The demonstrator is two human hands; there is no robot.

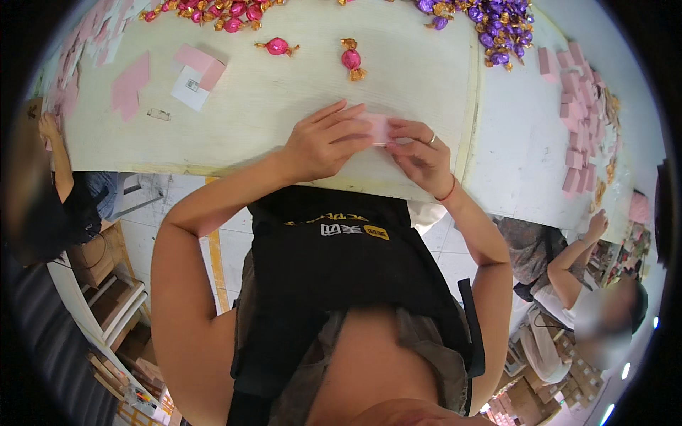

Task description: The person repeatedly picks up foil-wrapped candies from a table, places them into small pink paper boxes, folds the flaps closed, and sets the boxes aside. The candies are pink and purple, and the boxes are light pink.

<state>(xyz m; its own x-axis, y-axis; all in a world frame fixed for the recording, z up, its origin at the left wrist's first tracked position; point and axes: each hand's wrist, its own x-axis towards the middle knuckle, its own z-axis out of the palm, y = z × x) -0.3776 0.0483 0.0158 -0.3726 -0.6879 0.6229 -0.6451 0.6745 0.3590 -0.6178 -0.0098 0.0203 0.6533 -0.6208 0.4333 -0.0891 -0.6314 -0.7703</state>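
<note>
Currently, two bare hands meet at a small pink box over a pale table. The right hand, wearing a ring, holds the box's right end in a narrow grip of the fingertips. The left hand lays slightly spread fingers over the left end; its thumb is hidden, so I cannot tell how firmly it grips, nor whether the box touches the table.

The near edge runs just on the worker's side of the box, leaving a slim margin. Beyond the box, a broader stretch reaches two red candies, then a red pile, with a purple pile beyond to the right. Left of the box, wide room extends to a pink-and-white carton and a pink sheet. Right of it, past a seam, more open surface leads to stacked boxes.
</note>
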